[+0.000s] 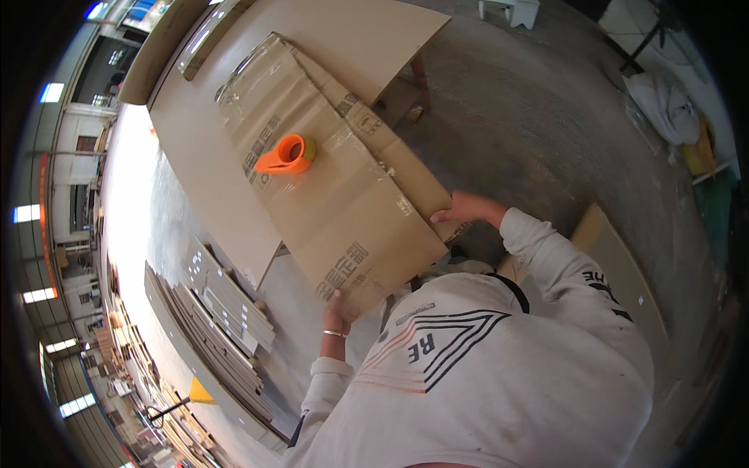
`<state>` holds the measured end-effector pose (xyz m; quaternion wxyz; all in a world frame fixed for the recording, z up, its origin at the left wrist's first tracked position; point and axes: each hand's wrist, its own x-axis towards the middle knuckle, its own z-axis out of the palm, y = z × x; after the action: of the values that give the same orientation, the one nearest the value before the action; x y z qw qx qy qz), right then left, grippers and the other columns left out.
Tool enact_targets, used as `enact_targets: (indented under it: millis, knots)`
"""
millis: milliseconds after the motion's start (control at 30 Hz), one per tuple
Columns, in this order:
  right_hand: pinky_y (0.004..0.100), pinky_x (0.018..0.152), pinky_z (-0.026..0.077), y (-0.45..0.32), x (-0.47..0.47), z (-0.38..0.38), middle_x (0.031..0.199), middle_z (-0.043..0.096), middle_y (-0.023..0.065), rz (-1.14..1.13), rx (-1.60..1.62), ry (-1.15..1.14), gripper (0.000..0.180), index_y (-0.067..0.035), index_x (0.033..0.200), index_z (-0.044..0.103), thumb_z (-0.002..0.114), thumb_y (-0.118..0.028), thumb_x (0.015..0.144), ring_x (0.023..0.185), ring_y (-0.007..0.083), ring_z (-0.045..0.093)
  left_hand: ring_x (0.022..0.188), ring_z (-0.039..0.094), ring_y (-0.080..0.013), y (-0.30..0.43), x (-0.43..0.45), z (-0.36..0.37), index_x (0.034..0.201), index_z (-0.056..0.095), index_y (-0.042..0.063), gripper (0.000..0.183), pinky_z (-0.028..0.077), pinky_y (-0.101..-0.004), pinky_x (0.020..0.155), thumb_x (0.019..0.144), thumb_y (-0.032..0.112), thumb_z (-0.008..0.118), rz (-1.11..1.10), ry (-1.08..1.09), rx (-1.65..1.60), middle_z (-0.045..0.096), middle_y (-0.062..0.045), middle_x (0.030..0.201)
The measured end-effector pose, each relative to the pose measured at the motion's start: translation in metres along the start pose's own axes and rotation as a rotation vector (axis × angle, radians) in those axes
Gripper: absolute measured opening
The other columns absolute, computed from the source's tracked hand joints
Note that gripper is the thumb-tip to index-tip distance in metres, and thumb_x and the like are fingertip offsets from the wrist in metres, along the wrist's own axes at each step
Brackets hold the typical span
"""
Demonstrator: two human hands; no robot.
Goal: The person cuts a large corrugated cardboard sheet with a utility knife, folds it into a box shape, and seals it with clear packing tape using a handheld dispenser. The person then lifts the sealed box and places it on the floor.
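A long, flattened cardboard carton [345,199] with printed writing and clear tape along its edges lies over a pale board tabletop [199,158], its near end sticking out toward my body. My left hand [337,313] grips the near left corner, thumb on top and fingers hidden beneath. At the near right side, my right hand [465,207] holds a layer of cardboard [412,169] that juts out from under the top one. An orange tape dispenser [287,155] with a yellowish roll rests on the carton's upper face.
Wrapped cardboard pieces [213,38] lie at the tabletop's far left. Stacked long panels [205,345] are on the floor to my left. Another panel [626,269] stands low at my right. A white stool [512,10] and a white sack [667,108] are farther off.
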<state>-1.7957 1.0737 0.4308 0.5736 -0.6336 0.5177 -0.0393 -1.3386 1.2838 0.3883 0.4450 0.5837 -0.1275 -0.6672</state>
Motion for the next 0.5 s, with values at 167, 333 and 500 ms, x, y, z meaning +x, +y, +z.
enact_targets:
  millis: [167, 333, 500]
  knots:
    - [0.0366, 0.083, 0.055, 0.021, 0.008, 0.010, 0.106, 0.075, 0.0170, 0.035, 0.074, 0.065, 0.060, 0.002, 0.118, 0.071, 0.082, -0.044, 0.082, 0.094, 0.0250, 0.072, 0.112, 0.066, -0.0267, 0.001, 0.013, 0.005, 0.131, 0.058, -0.003, 0.049, 0.054, -0.0424, 0.098, 0.094, 0.024, 0.074, 0.099, 0.150, 0.180, 0.067, -0.013, 0.125]
    - [0.0335, 0.086, 0.055, -0.001, -0.004, 0.021, 0.110, 0.074, 0.0136, 0.262, 0.422, 0.140, 0.055, 0.007, 0.121, 0.067, 0.085, -0.029, 0.082, 0.097, 0.0203, 0.070, 0.109, 0.066, -0.0240, -0.007, 0.018, -0.006, 0.131, 0.060, 0.000, 0.043, 0.056, -0.0381, 0.093, 0.092, 0.013, 0.072, 0.169, 0.196, 0.228, 0.068, -0.010, 0.121]
    - [0.0334, 0.086, 0.053, 0.025, -0.013, 0.020, 0.110, 0.074, 0.0107, 0.009, 0.694, 0.060, 0.042, 0.004, 0.118, 0.069, 0.079, -0.022, 0.087, 0.099, 0.0182, 0.069, 0.118, 0.062, -0.0263, 0.029, 0.015, 0.016, 0.137, 0.055, 0.002, 0.052, 0.054, -0.0416, 0.096, 0.090, 0.013, 0.073, -0.008, -0.054, 0.154, 0.063, -0.011, 0.131]
